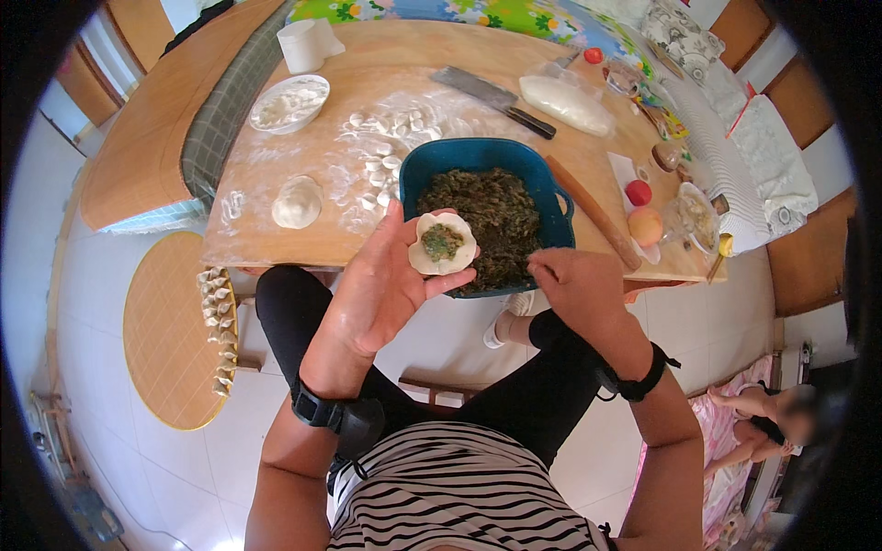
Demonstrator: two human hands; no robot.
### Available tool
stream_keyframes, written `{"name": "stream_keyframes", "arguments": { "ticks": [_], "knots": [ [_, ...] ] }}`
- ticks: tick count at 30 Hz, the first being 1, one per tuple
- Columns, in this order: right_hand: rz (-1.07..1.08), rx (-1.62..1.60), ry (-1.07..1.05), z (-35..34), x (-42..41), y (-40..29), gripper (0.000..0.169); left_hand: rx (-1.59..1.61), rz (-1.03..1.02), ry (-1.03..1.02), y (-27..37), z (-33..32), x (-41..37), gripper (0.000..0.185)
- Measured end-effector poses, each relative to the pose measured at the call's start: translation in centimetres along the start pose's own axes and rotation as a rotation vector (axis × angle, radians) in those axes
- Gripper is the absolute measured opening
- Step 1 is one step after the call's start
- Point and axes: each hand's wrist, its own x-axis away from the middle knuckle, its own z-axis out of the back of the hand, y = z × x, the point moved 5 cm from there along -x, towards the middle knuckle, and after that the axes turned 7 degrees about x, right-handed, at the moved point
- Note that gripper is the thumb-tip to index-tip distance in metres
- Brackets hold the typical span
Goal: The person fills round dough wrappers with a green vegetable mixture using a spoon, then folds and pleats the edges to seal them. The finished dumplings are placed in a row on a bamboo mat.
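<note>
On the open palm of my left hand [386, 282] lies a round dough wrapper [442, 244] with green-brown filling [442, 242] at its middle. My right hand [579, 282] is at the right front rim of a teal plastic basin [561, 231], its fingers bent together; whether they hold a thin utensil is hidden. Dark chopped filling [493, 206] covers the basin's bottom. Small floured dough pieces [382, 169] lie on the table left of the basin, and a pale, floured dough mound or stack of wrappers [297, 202] sits farther left.
A wooden rolling pin [592, 210] lies right of the basin, with a cleaver [482, 89] behind it. A bowl of flour [289, 103] and a paper roll [301, 47] stand at the back left. Shaped dumplings [219, 303] line a round board's edge [172, 330]. Another person [765, 420] sits far right.
</note>
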Motion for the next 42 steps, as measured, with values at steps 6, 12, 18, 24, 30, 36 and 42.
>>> {"name": "stream_keyframes", "arguments": {
  "ticks": [6,12,18,24,30,36,42],
  "knots": [
    [0.096,-0.109,0.026,1.2,0.3,-1.2,0.017,-0.009,0.087,-0.075,0.2,-0.3,0.1,0.07],
    [0.379,-0.252,0.308,4.3,0.6,-5.4,0.018,-0.022,0.183,-0.047,-0.8,-1.1,0.1,0.07],
    [0.445,-0.26,0.364,3.8,0.9,-5.4,0.019,-0.112,0.216,-0.066,-1.7,-1.1,0.3,0.066],
    [0.394,-0.291,0.471,4.2,0.9,-5.6,0.019,-0.735,0.018,-0.243,-1.5,-3.0,1.3,0.045],
    [0.377,-0.287,0.5,5.1,1.1,-5.7,0.022,-0.971,-0.076,-0.28,-1.8,-4.2,1.8,0.038],
    [0.283,-0.393,0.434,5.4,0.7,-5.6,0.02,-1.023,-0.177,-0.3,-1.5,-5.0,2.3,0.05],
    [0.286,-0.464,0.299,5.0,0.5,-5.4,0.018,-0.842,-0.092,-0.237,-1.6,-5.4,2.4,0.072]
  ]
}}
